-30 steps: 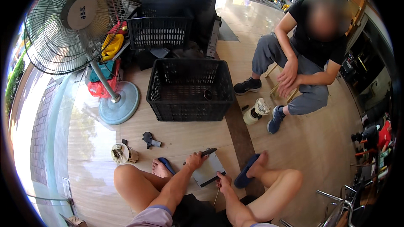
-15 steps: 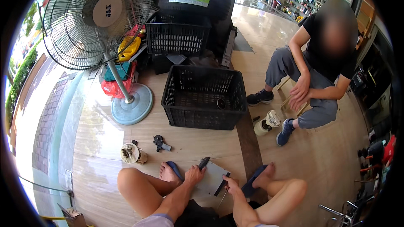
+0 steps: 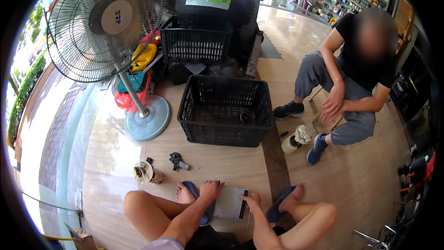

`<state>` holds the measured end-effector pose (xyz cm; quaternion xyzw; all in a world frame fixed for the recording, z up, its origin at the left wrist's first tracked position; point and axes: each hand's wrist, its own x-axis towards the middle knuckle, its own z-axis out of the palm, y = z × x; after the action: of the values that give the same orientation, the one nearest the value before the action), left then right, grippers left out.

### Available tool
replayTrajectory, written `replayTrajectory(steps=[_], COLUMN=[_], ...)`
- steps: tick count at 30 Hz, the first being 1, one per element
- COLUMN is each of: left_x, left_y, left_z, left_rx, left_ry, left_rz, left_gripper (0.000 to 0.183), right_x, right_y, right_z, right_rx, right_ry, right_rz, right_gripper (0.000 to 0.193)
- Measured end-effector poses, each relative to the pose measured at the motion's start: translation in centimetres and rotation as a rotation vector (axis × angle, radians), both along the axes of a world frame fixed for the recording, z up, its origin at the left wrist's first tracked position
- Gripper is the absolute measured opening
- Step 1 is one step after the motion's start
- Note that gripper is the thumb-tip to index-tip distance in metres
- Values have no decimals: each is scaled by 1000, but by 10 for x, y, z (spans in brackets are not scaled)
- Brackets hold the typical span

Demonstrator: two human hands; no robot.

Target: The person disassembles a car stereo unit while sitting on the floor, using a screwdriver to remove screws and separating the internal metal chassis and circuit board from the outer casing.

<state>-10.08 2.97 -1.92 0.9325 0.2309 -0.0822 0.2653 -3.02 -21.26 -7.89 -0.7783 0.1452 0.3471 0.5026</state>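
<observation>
Between my feet is a flat, silver-grey rectangular panel with dark strips along its side edges. My left hand is closed on its upper left side, fingers curled over the edge. On the opposite side, my right hand grips the dark right edge with the thumb on top. A thin metal rod, like a screwdriver shaft, sticks out below the right hand; any handle is hidden in the palm.
A black plastic crate stands ahead, holding a small round part. Cream pump-like canisters and a dark motor-like part sit on the floor. A standing fan is at left; a seated person is at right.
The panel has turned and swung slightly left, now lying squarer to me. My left hand has moved down and left with its edge; the right hand keeps its hold.
</observation>
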Motion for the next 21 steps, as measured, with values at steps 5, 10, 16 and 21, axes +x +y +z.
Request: replayTrajectory(steps=[5, 10, 16, 21], left_x=[92, 131, 136, 148], left_y=[-32, -65, -63, -68], left_z=[-3, -29, -51, -62], left_rx=[-15, -85, -228, -243], left_ry=[-15, 384, 720, 695], left_rz=[-208, -225, -251, -271], left_gripper=[47, 59, 69, 71], right_x=[-4, -10, -19, -8], right_y=[-4, 3, 8, 7], right_z=[-35, -26, -16, -7], right_rx=[-278, -402, -378, -368], right_ry=[-423, -354, -301, -286], right_rz=[134, 221, 151, 135], right_gripper=[33, 45, 50, 52])
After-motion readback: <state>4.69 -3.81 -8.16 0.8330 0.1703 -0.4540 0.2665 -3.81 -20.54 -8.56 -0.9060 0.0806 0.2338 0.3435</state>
